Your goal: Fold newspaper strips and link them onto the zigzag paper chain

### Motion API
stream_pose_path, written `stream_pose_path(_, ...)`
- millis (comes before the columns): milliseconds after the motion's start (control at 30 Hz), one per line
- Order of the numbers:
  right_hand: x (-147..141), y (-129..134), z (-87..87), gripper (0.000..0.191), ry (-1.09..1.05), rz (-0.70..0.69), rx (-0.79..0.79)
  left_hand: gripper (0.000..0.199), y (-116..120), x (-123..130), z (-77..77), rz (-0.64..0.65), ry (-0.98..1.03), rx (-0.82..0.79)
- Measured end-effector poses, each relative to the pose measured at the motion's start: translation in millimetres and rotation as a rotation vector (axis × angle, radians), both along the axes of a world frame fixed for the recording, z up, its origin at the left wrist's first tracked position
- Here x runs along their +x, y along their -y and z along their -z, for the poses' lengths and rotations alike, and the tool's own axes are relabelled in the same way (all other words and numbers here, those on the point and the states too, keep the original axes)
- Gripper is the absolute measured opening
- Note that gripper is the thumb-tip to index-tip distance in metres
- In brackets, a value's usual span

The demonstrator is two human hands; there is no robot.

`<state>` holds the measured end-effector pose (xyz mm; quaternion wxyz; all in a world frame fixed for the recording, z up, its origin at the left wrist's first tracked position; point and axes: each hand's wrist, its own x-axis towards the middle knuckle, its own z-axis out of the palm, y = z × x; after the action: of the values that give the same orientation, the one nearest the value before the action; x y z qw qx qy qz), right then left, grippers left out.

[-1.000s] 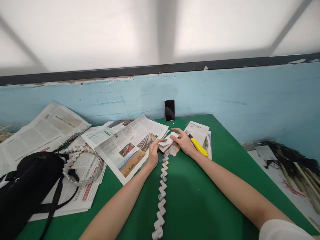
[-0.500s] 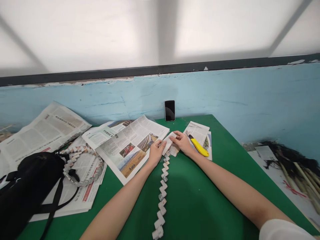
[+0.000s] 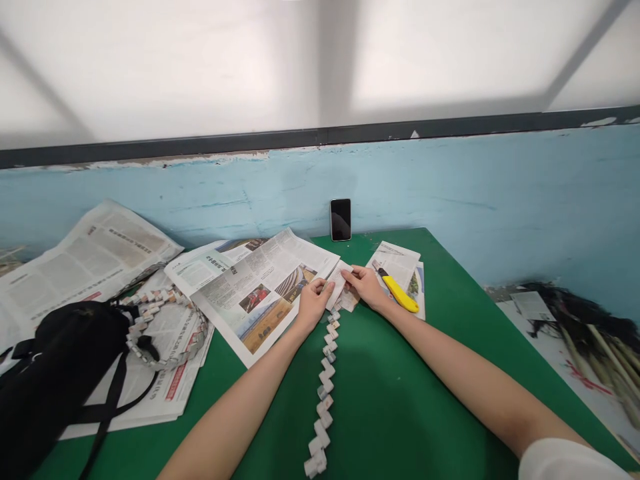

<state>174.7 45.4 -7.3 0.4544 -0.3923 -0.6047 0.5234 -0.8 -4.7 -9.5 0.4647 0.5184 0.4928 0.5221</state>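
Between my two hands is a small piece of newspaper [image 3: 339, 280], pale and partly printed. My left hand [image 3: 314, 301] pinches its left edge between thumb and fingers. At the upper right edge, my right hand [image 3: 365, 285] grips it the same way. Just below my hands a zigzag chain of folded paper [image 3: 325, 387] runs down the table toward me; its top end lies close under the piece. A few paper scraps [image 3: 349, 301] lie beneath my hands. Right of my right hand, a yellow utility knife [image 3: 399, 290] rests on cut newspaper pieces [image 3: 393, 263].
Newspaper sheets [image 3: 270, 293] spread over the left of the green table [image 3: 400, 400]. A black bag [image 3: 75, 360] and a coiled paper chain [image 3: 167, 333] lie on them. A phone [image 3: 341, 220] leans against the blue wall [image 3: 425, 180]. Sticks [image 3: 600, 360] lie beyond the right edge.
My right fingers have shifted slightly on the piece of newspaper, and more of its printed face shows. My left hand stays almost in place. The chain and knife lie as before.
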Motion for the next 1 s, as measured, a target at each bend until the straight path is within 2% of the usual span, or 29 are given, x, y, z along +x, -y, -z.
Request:
stream_pose_path(267,-0.4,1.3,-3.9,0.046,0.043,-0.018,0.015,0.042,-0.3,1.2,0.8,-0.009,-0.010,-0.033)
stream_pose_path(400,-1.8,2.0,-3.2,0.045,-0.012,-0.057,-0.009,0.042,3.4,4.1,-7.1,0.019,0.036,-0.022)
stream_pose_path(600,-2.1,4.2,-4.6,0.044,0.011,-0.043,0.022,0.043,8.4,7.1,-17.3,0.111,0.158,-0.088)
stream_pose_path(1000,-2.0,4.2,-6.8,0.041,-0.018,-0.046,0.048,0.052,4.7,2.9,-12.0,0.089,0.049,-0.077)
